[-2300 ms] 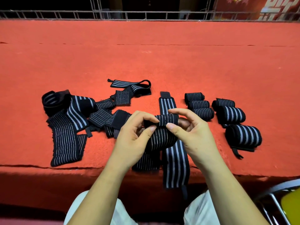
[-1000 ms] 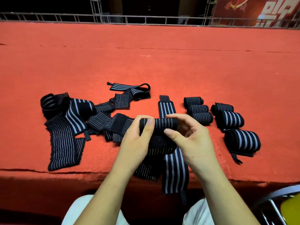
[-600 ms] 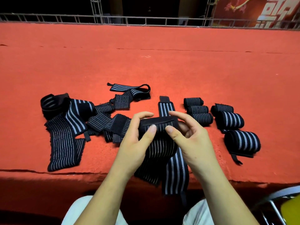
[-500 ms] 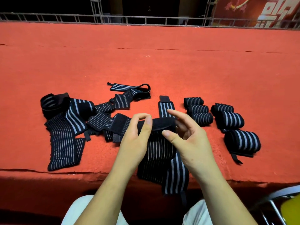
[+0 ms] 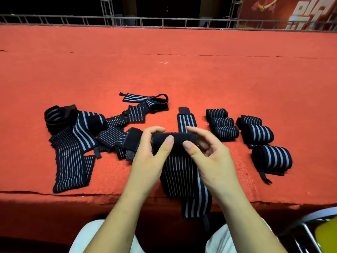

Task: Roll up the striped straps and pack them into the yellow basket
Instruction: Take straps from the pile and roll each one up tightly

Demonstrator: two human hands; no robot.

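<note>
Both hands hold 1 striped strap (image 5: 179, 172) by its rolled-up top. The left hand (image 5: 145, 161) has its thumb on the front of the roll and its fingers curled over the back of the left end. The right hand (image 5: 213, 161) pinches the right end the same way, with its fingers a bit looser. The roll lies sideways, going from 1 hand across to the other. The flat part of the strap runs down from the grip toward the person and hangs over the front edge of the red carpet (image 5: 182, 73).

Under the grip lies a wide-striped strap (image 5: 186, 121) that points away from the person. Right of the grip sit 3 small rolled straps (image 5: 221, 122) and, farther right, 3 bigger rolled straps (image 5: 257, 133). Left of the grip is a messy pile of loose straps (image 5: 73, 143).

The carpet goes far back to a metal railing (image 5: 164, 21), and it is dark behind that. Low and right of the grip, a yellow thing (image 5: 328, 236) peeks in at the corner.
</note>
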